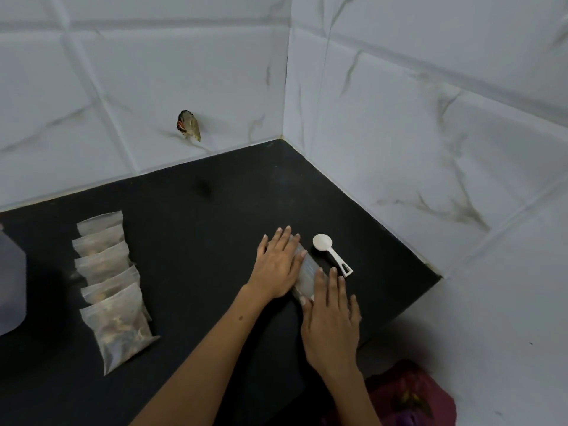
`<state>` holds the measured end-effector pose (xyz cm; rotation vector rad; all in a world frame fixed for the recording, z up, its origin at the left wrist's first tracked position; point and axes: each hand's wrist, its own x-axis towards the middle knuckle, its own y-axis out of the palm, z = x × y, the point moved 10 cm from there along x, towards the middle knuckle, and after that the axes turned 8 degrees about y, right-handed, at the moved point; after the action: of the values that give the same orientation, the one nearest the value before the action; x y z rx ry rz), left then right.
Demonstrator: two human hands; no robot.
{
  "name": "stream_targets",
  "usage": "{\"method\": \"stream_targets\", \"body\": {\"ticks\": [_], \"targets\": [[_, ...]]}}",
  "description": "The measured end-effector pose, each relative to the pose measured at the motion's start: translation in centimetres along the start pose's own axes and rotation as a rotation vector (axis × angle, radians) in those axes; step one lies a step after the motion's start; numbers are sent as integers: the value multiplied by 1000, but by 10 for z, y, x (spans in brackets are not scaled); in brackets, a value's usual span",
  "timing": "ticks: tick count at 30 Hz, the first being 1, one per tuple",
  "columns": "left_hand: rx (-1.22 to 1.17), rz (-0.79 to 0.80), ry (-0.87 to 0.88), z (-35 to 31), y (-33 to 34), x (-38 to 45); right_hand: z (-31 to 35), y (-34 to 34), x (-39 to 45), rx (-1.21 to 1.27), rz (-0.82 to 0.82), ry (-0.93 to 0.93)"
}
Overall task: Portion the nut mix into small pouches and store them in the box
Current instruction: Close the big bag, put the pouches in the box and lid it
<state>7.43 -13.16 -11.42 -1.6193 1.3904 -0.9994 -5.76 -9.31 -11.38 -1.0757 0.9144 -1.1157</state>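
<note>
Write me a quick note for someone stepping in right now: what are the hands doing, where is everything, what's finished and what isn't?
Left hand and right hand: both flat, fingers straight, pressing a clear pouch on the black counter.
White scoop: lying just right of that pouch, untouched.
Done: five filled pouches lie overlapped in a row at the left.
Left: finish this pouch, then store all of them. A grey container at the left edge may be the box; I can't tell.

Two bare forearms, hands point(276, 265) without rings, maroon patterned garment point(408, 392)
</note>
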Motion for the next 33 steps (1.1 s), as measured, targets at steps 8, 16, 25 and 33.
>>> {"method": "stream_targets", "body": {"ticks": [8, 16, 25, 33], "targets": [[-145, 3, -21, 1, -7, 1, 0, 0, 6, 32, 236, 4], [-304, -440, -72, 52, -139, -60, 72, -76, 21, 336, 94, -100], [-234, -1068, -419, 194, -302, -252, 276, -77, -8, 678, 259, -569], [-336, -1219, -794, 313, -316, -369, 430, -18, -55, 697, 568, -696]]}}
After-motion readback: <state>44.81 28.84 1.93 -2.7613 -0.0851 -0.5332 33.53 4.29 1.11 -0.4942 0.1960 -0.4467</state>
